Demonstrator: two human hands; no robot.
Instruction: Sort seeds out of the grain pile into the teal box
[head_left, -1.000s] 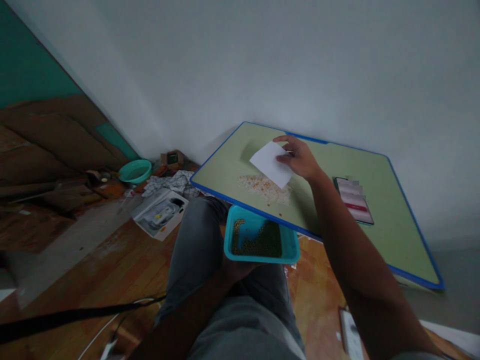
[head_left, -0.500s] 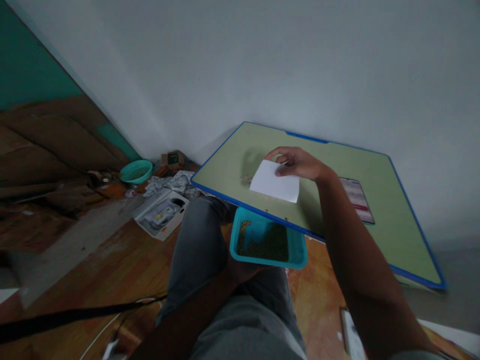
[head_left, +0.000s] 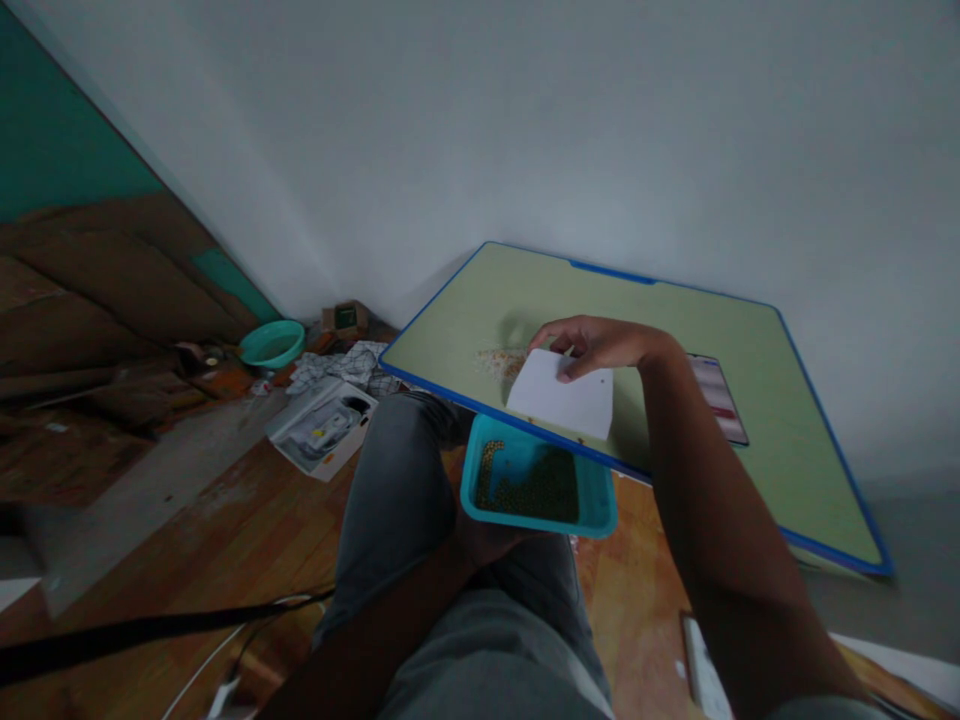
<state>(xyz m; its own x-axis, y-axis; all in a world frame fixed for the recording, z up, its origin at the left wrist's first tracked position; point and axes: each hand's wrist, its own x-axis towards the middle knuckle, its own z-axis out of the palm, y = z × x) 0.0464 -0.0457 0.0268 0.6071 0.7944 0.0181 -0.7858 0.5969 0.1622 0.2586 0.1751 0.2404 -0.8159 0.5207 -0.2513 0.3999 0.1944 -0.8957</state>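
My right hand (head_left: 600, 344) pinches a white card (head_left: 562, 400) standing on edge at the near rim of the green table (head_left: 757, 400), just above a teal tray (head_left: 592, 495) of green and yellow beans. A small heap of pale grains (head_left: 501, 362) lies on the table to the left of the card. My left hand (head_left: 480, 540) is under the tray and holds it below the table edge, over my lap; its fingers are mostly hidden.
A phone (head_left: 720, 398) lies on the table right of my hand. On the wooden floor to the left are a white box (head_left: 319, 428), a checked cloth (head_left: 341, 366), a teal basin (head_left: 271, 343) and a small carton (head_left: 343, 318). A black strap (head_left: 150, 632) crosses the lower left.
My right hand has drawn the card toward me across the grains, from mid-table to the near edge. The tray under the edge shifted slightly right. The grain heap looks smaller.
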